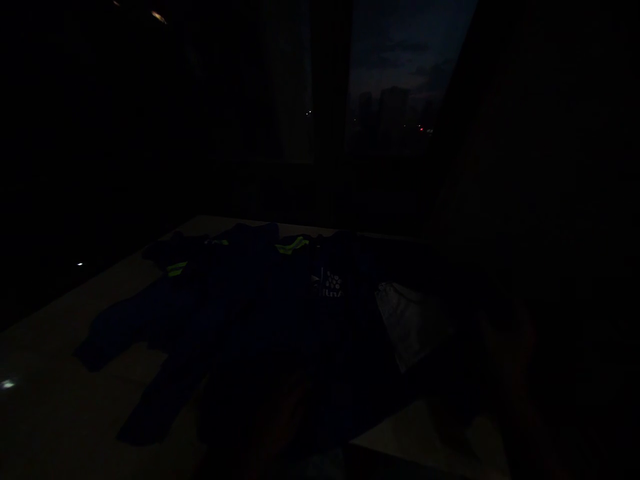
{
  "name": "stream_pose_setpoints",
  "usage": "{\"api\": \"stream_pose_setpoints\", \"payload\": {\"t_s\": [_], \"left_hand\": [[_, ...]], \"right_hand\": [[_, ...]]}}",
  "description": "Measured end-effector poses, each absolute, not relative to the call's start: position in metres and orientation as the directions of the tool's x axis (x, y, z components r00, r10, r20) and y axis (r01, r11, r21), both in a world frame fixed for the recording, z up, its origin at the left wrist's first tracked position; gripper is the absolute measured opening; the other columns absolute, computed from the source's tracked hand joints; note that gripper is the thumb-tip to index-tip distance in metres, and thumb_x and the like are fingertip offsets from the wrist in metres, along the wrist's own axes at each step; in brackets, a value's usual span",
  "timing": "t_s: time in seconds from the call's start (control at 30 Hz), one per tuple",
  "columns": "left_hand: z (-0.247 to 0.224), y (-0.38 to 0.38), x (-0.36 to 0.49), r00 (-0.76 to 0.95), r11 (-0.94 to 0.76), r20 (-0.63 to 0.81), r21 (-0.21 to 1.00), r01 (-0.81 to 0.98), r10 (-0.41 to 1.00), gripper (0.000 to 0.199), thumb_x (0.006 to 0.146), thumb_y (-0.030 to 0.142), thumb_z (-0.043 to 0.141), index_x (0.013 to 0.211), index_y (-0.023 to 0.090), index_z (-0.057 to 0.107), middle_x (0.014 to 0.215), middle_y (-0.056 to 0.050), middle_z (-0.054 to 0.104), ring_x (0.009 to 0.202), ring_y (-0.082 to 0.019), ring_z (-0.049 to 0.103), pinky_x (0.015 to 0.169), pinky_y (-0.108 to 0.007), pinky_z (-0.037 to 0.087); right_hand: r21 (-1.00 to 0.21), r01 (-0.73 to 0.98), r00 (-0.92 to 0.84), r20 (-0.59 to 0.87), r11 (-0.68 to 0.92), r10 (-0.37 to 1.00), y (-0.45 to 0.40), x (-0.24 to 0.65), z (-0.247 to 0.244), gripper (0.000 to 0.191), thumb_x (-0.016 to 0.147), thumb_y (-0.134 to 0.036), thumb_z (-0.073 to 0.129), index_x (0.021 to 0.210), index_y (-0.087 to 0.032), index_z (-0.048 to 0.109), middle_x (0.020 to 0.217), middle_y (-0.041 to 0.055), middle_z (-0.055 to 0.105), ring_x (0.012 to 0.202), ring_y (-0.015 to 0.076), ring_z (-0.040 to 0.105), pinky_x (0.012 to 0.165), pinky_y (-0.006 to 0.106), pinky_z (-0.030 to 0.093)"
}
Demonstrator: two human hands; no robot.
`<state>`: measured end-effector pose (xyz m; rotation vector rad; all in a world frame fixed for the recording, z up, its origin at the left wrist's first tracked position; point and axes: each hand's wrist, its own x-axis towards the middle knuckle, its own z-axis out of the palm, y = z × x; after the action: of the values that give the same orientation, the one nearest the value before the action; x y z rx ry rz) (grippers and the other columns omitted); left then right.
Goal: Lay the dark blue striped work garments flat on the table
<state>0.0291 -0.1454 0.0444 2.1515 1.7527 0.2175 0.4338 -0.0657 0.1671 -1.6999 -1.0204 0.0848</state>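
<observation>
The scene is very dark. A dark blue garment (pixel 230 300) with sleeves lies spread over a pale table, with yellow-green strips and white printed lettering showing on it. My left hand (pixel 287 407) is a faint reddish shape low in the middle, over the near part of the cloth; its fingers are lost in shadow. On the right, my right hand (pixel 510 337) is dimly visible at the end of its forearm, beside a greyish patch of cloth (pixel 407 323). Whether either hand grips the fabric does not show.
The pale table top (pixel 45 373) shows at the left and along the far edge. Behind it, a window (pixel 395 80) gives onto a dusky sky, dark buildings and small lights. Deep shadow covers the right side.
</observation>
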Motion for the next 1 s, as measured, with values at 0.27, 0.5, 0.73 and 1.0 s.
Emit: {"api": "stream_pose_setpoints", "payload": {"t_s": [0.27,0.5,0.73,1.0], "left_hand": [[0.026,-0.148,0.030,0.346,-0.359,0.105,0.155,0.920,0.932,0.042,0.087,0.019,0.058,0.125,0.034,0.067,0.129,-0.003,0.070,0.121,-0.027,0.065,0.097,-0.048,0.059],[0.028,-0.157,0.042,0.303,-0.330,0.329,0.028,0.944,0.895,0.035,0.088,0.017,0.054,0.115,0.032,0.072,0.117,-0.004,0.072,0.106,-0.022,0.068,0.086,-0.037,0.061],[0.011,-0.168,0.055,0.284,-0.294,0.421,-0.043,0.955,0.861,0.033,0.089,0.019,0.056,0.115,0.031,0.071,0.113,-0.004,0.072,0.106,-0.023,0.066,0.086,-0.038,0.059],[0.004,-0.178,0.060,0.224,-0.224,0.350,-0.042,0.974,0.910,0.037,0.091,0.022,0.054,0.122,0.036,0.069,0.116,-0.003,0.074,0.100,-0.021,0.071,0.081,-0.033,0.061]], "right_hand": [[-0.641,0.646,-0.448,0.121,0.415,0.886,-0.117,0.276,0.078,0.061,0.088,-0.016,0.044,0.147,-0.028,0.046,0.145,0.0079,0.057,0.132,0.0252,0.054,0.110,0.047,0.048],[-0.711,0.675,-0.344,-0.068,0.196,0.937,-0.130,0.271,0.018,0.053,0.093,-0.037,0.051,0.145,-0.025,0.050,0.150,0.0108,0.051,0.140,0.0277,0.047,0.117,0.050,0.040],[-0.776,0.604,-0.311,-0.019,0.182,0.950,-0.129,0.267,0.027,0.034,0.094,-0.036,0.051,0.119,-0.024,0.070,0.126,0.0107,0.068,0.119,0.0250,0.062,0.104,0.043,0.050],[-0.809,0.546,-0.315,0.040,0.215,0.948,-0.130,0.263,0.033,0.030,0.096,-0.032,0.046,0.107,-0.024,0.073,0.107,0.0082,0.072,0.102,0.0202,0.066,0.091,0.036,0.053]]}}
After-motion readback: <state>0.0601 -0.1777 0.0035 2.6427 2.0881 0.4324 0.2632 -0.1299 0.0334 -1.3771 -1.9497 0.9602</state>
